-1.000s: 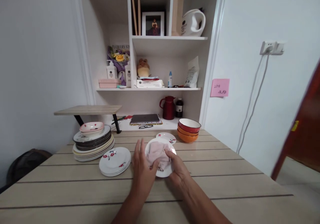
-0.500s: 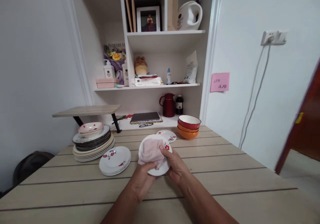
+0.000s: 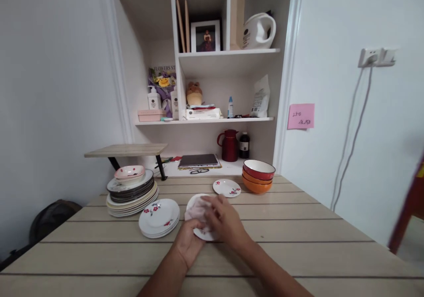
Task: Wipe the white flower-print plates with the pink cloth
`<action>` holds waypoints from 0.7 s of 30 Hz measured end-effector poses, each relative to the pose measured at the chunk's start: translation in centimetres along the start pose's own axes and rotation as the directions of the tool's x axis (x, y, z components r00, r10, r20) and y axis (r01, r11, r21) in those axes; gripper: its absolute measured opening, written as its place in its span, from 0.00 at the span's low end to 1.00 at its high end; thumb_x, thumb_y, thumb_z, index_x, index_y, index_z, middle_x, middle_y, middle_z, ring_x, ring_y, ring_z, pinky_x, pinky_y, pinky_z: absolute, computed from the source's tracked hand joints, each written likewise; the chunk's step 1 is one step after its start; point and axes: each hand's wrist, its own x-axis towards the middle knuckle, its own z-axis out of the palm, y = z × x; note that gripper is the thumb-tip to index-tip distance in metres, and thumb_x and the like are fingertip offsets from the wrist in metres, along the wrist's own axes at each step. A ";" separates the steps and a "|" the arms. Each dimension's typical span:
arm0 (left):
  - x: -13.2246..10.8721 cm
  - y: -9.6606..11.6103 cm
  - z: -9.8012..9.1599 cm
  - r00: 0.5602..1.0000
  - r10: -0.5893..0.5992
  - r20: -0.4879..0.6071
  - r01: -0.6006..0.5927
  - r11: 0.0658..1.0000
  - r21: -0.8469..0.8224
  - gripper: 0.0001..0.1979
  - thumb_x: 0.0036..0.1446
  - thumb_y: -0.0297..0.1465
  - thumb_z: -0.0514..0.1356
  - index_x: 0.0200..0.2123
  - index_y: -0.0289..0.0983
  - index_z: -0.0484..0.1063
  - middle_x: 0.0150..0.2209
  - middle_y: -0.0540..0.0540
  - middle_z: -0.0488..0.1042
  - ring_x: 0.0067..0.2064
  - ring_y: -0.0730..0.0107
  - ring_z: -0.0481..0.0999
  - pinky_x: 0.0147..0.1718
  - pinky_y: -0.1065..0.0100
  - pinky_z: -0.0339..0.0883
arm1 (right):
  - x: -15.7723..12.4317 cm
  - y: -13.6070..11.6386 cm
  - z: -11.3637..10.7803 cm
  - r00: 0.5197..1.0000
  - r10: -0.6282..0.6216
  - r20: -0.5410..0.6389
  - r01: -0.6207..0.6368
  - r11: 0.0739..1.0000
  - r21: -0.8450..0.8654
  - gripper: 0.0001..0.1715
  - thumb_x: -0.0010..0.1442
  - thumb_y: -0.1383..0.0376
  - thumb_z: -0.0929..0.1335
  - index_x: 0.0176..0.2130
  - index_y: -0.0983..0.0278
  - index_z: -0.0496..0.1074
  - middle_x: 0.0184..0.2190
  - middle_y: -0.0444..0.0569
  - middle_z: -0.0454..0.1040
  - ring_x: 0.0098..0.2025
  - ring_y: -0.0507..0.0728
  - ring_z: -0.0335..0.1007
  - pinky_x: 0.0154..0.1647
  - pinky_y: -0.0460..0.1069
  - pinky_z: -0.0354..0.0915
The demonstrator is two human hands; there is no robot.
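Note:
My left hand [image 3: 190, 240] grips a small white plate [image 3: 201, 234] at its near left edge, thumb over the rim. A pale pink cloth [image 3: 195, 210] lies across the plate's face. My right hand [image 3: 225, 219] is over the cloth, its fingers bent and pressing it against the plate; motion blurs them slightly. To the left is a stack of white plates with red flowers [image 3: 160, 215]. One more flowered plate [image 3: 227, 188] lies flat just beyond my hands.
Nested red and orange bowls [image 3: 257, 184] stand at the back right. A tall stack of plates [image 3: 132, 195] topped by a spotted bowl [image 3: 130, 172] is at the left, beside a small raised shelf [image 3: 127, 150]. Behind are glasses [image 3: 199, 171], a laptop [image 3: 198, 160] and a red jug [image 3: 229, 146].
My right hand has moved from the plate's right rim onto the cloth over its face. My left hand keeps its hold. The whole view has shifted slightly.

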 end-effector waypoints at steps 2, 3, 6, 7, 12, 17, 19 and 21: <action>0.1 0.1 -0.3 1.000 -0.005 -0.023 0.005 1.000 -0.001 0.19 0.35 0.18 0.57 0.35 0.29 0.76 0.30 0.44 0.78 0.26 0.73 0.74 0.29 0.72 0.65 | 0.1 -0.4 0.6 0.975 -0.087 0.203 0.089 0.996 0.003 0.28 0.56 0.65 0.66 0.56 0.50 0.68 0.44 0.50 0.65 0.43 0.58 0.65 0.45 0.52 0.62; 0.1 0.2 -0.4 1.000 -0.005 -0.028 0.005 1.000 -0.002 0.19 0.36 0.18 0.57 0.35 0.29 0.76 0.30 0.44 0.78 0.26 0.73 0.74 0.28 0.73 0.64 | 0.2 -0.4 0.9 0.960 -0.121 0.251 0.128 0.992 -0.014 0.29 0.55 0.65 0.67 0.57 0.49 0.68 0.45 0.50 0.65 0.45 0.59 0.64 0.47 0.52 0.62; 0.1 0.4 -0.5 0.999 0.021 -0.042 -0.022 1.000 -0.017 0.18 0.38 0.18 0.57 0.36 0.30 0.76 0.30 0.45 0.78 0.28 0.72 0.75 0.31 0.72 0.66 | 1.3 0.0 1.4 0.950 -0.155 0.270 0.178 0.982 -0.062 0.29 0.55 0.66 0.67 0.56 0.50 0.68 0.50 0.51 0.63 0.50 0.60 0.61 0.49 0.52 0.59; 0.1 0.5 -0.5 0.999 0.027 -0.047 -0.028 0.999 -0.020 0.18 0.38 0.18 0.57 0.36 0.30 0.76 0.29 0.45 0.78 0.29 0.72 0.75 0.33 0.71 0.67 | 1.7 0.4 1.4 0.955 -0.146 0.257 0.167 0.984 -0.063 0.29 0.54 0.67 0.67 0.56 0.50 0.69 0.50 0.51 0.63 0.49 0.59 0.61 0.49 0.52 0.59; 0.0 0.6 -0.2 0.995 0.067 -0.079 -0.071 0.996 -0.046 0.17 0.48 0.24 0.63 0.45 0.34 0.73 0.36 0.45 0.80 0.35 0.67 0.78 0.42 0.63 0.68 | 2.5 2.7 0.0 0.984 0.063 0.168 -0.041 0.990 -0.135 0.26 0.53 0.65 0.67 0.52 0.56 0.69 0.45 0.50 0.69 0.42 0.57 0.65 0.43 0.49 0.58; -0.2 0.8 0.2 0.998 0.033 -0.050 -0.035 0.999 -0.039 0.21 0.55 0.39 0.62 0.48 0.32 0.71 0.42 0.38 0.79 0.43 0.59 0.78 0.46 0.59 0.67 | 0.8 2.0 -1.2 0.917 0.186 0.353 -0.102 0.964 -0.244 0.20 0.49 0.64 0.69 0.44 0.59 0.70 0.34 0.45 0.74 0.34 0.56 0.66 0.34 0.47 0.55; -0.3 0.8 0.4 0.999 -0.032 -0.010 0.032 0.999 -0.017 0.25 0.56 0.45 0.59 0.47 0.31 0.72 0.42 0.36 0.78 0.45 0.56 0.77 0.47 0.58 0.67 | 0.4 0.7 -0.7 0.921 0.095 0.377 -0.038 0.987 -0.154 0.19 0.49 0.65 0.69 0.44 0.58 0.70 0.36 0.44 0.75 0.36 0.56 0.67 0.35 0.47 0.56; -0.5 0.7 0.7 0.993 -0.105 0.045 0.105 0.994 0.002 0.29 0.55 0.51 0.56 0.47 0.31 0.72 0.43 0.35 0.78 0.47 0.55 0.77 0.49 0.57 0.66 | 0.6 -0.3 0.1 0.953 -0.015 0.303 0.033 0.998 -0.054 0.22 0.51 0.67 0.68 0.48 0.57 0.70 0.42 0.46 0.73 0.42 0.56 0.67 0.41 0.47 0.58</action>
